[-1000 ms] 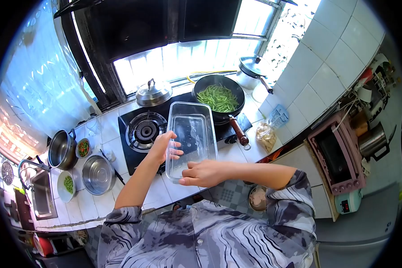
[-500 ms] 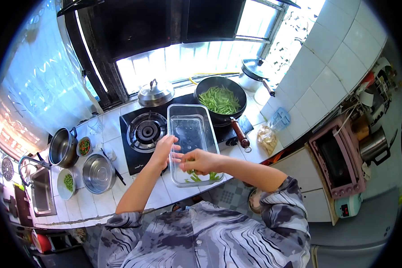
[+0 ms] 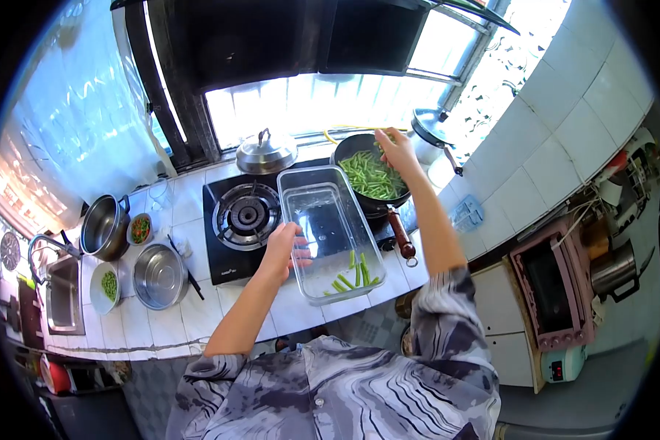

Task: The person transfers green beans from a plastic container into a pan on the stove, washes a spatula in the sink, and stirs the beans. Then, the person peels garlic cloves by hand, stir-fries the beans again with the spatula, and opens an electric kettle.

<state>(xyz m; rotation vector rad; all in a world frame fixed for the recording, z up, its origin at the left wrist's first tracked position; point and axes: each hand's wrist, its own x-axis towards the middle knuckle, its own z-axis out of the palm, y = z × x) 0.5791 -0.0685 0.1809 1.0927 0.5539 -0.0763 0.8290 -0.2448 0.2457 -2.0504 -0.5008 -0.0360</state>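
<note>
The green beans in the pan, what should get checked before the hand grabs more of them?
1. Right hand over the black pan: ok, it is above the far rim.
2. Green beans left in the pan: ok, plenty.
3. Clear container held steady: ok, the left hand grips its left wall.
4. Room in the container: ok, only a few bean pieces lie at its near end.
5. Burner under the pan off: cannot tell, hidden.
6. Pan handle out of the way: ok, beside the container.
</note>
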